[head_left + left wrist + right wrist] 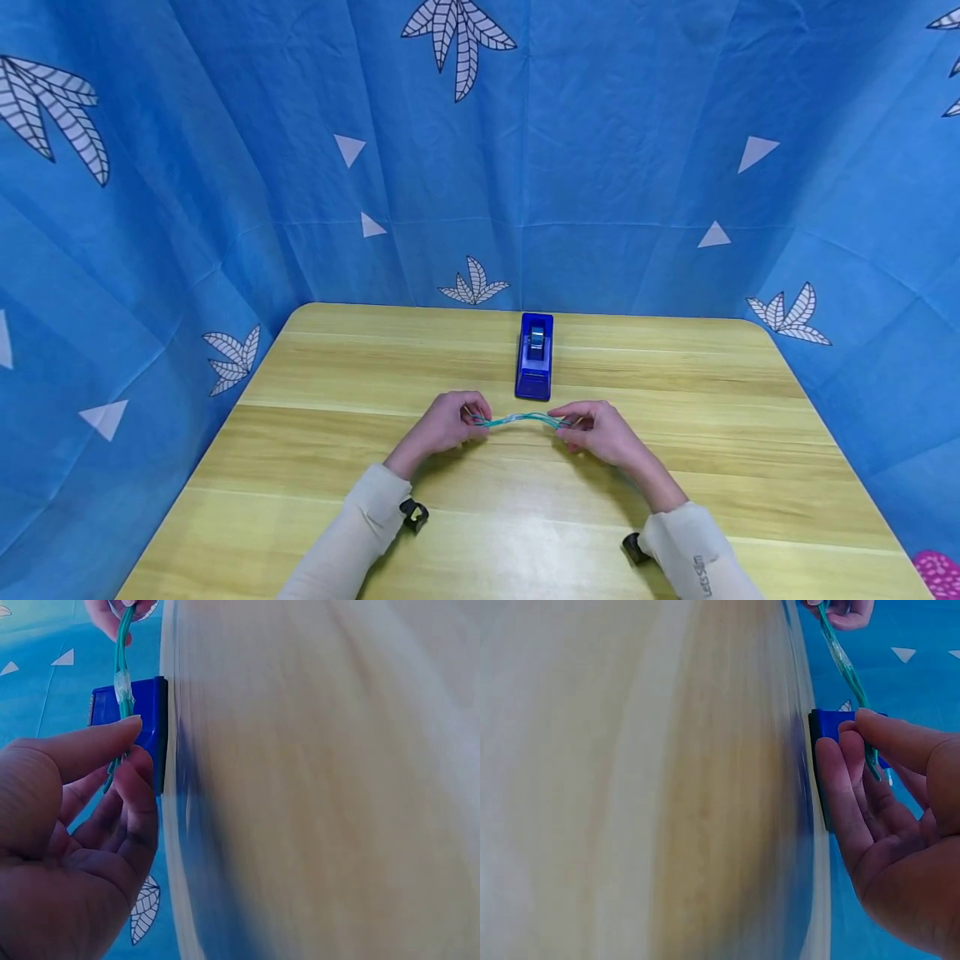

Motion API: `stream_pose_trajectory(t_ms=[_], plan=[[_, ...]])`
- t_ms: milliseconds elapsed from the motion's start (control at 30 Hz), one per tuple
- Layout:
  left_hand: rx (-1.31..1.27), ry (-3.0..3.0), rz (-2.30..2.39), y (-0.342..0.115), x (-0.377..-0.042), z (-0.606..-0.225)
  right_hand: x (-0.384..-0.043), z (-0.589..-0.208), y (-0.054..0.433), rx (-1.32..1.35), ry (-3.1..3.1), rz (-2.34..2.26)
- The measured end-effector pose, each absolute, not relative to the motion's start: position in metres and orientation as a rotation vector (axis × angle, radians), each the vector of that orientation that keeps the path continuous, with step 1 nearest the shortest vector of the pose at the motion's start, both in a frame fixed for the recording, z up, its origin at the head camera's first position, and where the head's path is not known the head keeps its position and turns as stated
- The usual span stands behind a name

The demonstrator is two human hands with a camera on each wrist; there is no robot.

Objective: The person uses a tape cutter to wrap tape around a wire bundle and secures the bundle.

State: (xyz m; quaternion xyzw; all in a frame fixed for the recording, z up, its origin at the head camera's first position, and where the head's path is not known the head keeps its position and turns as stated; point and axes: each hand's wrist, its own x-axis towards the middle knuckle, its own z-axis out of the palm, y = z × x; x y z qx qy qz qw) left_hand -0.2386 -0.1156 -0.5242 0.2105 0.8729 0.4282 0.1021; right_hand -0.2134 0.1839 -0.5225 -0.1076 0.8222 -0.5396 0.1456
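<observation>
A short bundle of green wires (517, 417) stretches between the two hands above the table, bowed slightly upward. Clear tape (123, 688) wraps its middle. My left hand (454, 419) pinches one end between thumb and fingertips, and loose wire ends stick out past the fingers in the left wrist view. The other end is pinched by my right hand (598, 430), with a bit of wire poking out below the thumb in the right wrist view. Just beyond the hands stands a blue tape dispenser (533, 358) holding a roll of tape.
The wooden table (315, 467) has rounded far corners. Blue curtains (615, 150) with white leaves and triangles hang behind it and on both sides. Black straps (414, 514) sit at the cuffs of the light sleeves. Something pink (939, 573) shows at the lower right edge.
</observation>
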Motion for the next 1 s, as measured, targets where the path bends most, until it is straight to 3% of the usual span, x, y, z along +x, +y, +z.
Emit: stream_pose_trajectory(t_ms=[1000], plan=[[0.646,2.676,1.098,-0.1142,-0.2436,-0.5326,-0.2187,-0.5308,0.1805,-0.405,2.428,-1.406]])
